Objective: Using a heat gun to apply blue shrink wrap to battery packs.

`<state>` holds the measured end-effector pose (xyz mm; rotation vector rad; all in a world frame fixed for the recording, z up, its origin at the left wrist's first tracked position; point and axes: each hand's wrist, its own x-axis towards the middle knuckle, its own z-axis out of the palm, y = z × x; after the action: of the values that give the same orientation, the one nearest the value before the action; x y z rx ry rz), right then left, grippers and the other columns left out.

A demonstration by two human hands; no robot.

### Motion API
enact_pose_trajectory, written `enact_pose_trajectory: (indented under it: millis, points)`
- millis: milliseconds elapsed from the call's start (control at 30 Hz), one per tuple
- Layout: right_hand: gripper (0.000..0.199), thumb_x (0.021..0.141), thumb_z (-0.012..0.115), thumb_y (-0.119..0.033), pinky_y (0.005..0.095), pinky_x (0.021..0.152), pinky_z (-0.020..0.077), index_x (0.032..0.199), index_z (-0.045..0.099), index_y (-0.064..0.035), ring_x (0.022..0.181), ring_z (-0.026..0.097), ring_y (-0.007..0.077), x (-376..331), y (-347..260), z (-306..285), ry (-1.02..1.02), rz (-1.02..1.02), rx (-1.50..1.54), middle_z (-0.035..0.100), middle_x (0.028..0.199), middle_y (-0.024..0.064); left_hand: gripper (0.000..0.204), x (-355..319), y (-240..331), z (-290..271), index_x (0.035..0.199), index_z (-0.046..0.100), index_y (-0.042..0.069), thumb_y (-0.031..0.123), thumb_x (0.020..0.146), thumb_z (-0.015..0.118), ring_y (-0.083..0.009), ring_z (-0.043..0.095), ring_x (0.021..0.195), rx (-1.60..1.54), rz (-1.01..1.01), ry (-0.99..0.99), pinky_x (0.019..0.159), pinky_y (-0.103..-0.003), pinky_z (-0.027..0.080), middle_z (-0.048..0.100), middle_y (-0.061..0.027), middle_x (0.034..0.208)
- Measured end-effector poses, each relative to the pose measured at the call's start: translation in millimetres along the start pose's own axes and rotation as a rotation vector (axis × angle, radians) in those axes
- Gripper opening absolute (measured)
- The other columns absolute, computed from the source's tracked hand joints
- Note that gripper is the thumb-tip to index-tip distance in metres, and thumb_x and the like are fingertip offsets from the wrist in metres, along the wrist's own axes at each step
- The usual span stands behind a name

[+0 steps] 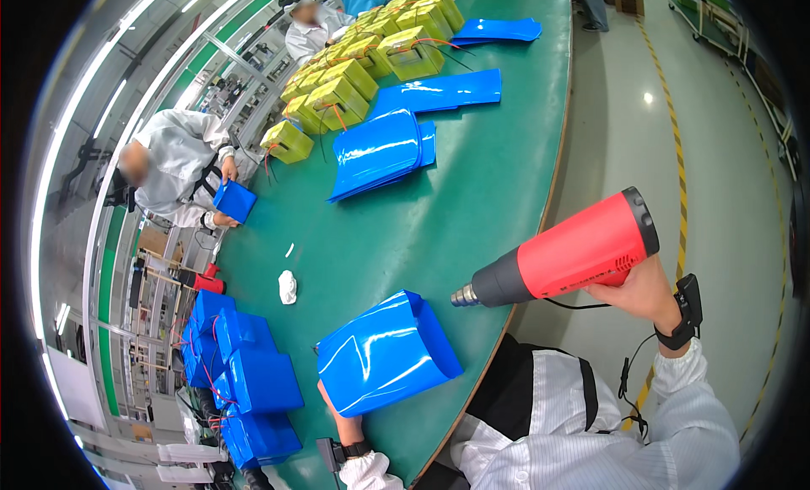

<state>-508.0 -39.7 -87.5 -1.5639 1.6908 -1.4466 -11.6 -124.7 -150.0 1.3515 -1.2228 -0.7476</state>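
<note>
Green matting covers a long curved bench [472, 203] on a factory floor, with pale concrete and yellow striping to its right.

Head view: the right hand [643, 292] is clenched round the grip of a red heat gun [567, 252], held up off the bench edge with its metal nozzle aimed left, toward a blue sleeve [384, 351] lying on the bench near the person. The left hand [331, 406] is mostly hidden under that sleeve's lower edge, so I cannot tell whether it pinches the film or only props it.

The sleeve looks like thin glossy film: light, floppy, slippery, apt to crease; its open edge or a corner seems the best hold. The gun looks rigid and moderately heavy, with a hot nozzle, so the handle is the place to hold it.

Further up lie more flat sleeves [380, 153] and yellow packs [337, 98]; finished blue packs [245, 380] sit at left, a white rag [288, 286] between.
</note>
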Motion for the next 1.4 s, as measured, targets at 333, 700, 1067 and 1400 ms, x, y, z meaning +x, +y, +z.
enact_pose_trajectory:
  millis: [333,700,1067,1400]
  points:
    - [0.050,0.067,0.085,-0.010,0.0352,0.081,0.0548,0.112,0.064,-0.0039,0.090,0.069,0.0228,-19.2,9.4,-14.5,-0.046,0.050,-0.041,0.069,0.100,0.0089,0.019,1.8,-17.0,-13.8,0.104,0.066,-0.004,0.011,0.092,0.064,-0.0149,0.064,0.085,-0.025,-0.026,-0.031,0.074,-0.033,0.053,0.070,-0.0077,0.095]
    - [0.048,0.065,0.083,-0.008,0.0324,0.076,0.0542,0.109,0.064,-0.0031,0.083,0.067,0.0186,-25.0,14.3,-19.6,-0.074,-0.009,0.026,0.068,0.094,0.0068,0.023,6.4,-35.5,-23.7,0.109,0.064,-0.004,0.011,0.092,0.064,-0.0154,0.064,0.090,0.114,0.106,-0.033,0.077,-0.034,0.053,0.068,-0.0084,0.101]
    - [0.046,0.066,0.082,-0.007,0.0300,0.072,0.0541,0.107,0.064,-0.0027,0.082,0.066,0.0148,-41.2,20.6,-31.8,-0.189,0.077,0.083,0.068,0.091,0.0044,0.026,2.4,-39.5,-28.3,0.112,0.062,-0.004,0.012,0.092,0.065,-0.0157,0.063,0.092,0.149,0.113,-0.017,0.079,-0.034,0.052,0.067,-0.0089,0.103]
    - [0.039,0.065,0.081,-0.004,0.0283,0.066,0.0527,0.101,0.066,-0.0034,0.076,0.065,0.0120,-48.7,17.6,-40.3,-0.244,0.133,0.048,0.068,0.085,0.0015,0.028,-0.6,-42.3,-30.3,0.115,0.061,-0.004,0.012,0.092,0.065,-0.0160,0.063,0.094,0.160,0.127,-0.004,0.080,-0.035,0.052,0.067,-0.0094,0.106]
